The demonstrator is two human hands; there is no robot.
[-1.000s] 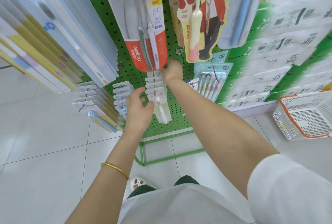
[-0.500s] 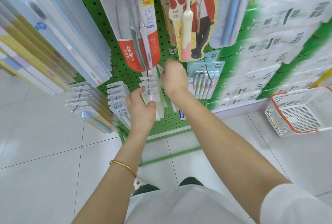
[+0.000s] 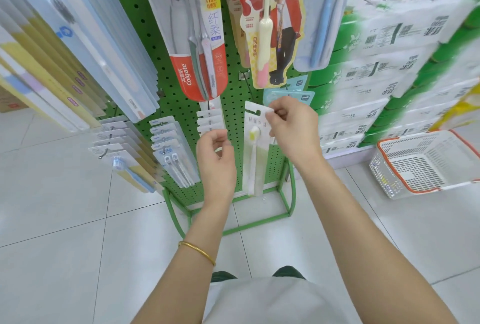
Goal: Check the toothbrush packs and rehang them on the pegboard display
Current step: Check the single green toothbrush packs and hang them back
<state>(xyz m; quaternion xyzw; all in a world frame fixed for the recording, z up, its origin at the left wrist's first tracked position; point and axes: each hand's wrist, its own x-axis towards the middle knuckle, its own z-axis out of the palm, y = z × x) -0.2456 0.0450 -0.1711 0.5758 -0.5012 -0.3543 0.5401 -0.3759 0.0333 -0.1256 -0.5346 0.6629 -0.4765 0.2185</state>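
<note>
Our right hand (image 3: pixel 291 128) pinches the toothbrush pack (image 3: pixel 255 141) by its top; left hand (image 3: pixel 217 157) half-curled, apparently empty. We should thread its slot squarely onto a pegboard (image 3: pixel 233 105) hook.

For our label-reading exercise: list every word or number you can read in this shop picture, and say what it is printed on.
"Colgate": red-bottomed twin toothbrush pack.
"1", "1" and "纤柔": same pack.
"参半": red cut-out card pack holding a cream toothbrush.
"canb...", cut off: pack behind it.
Yellow-brush pack in the right hand, white stacked cartons: too blurred.
</note>
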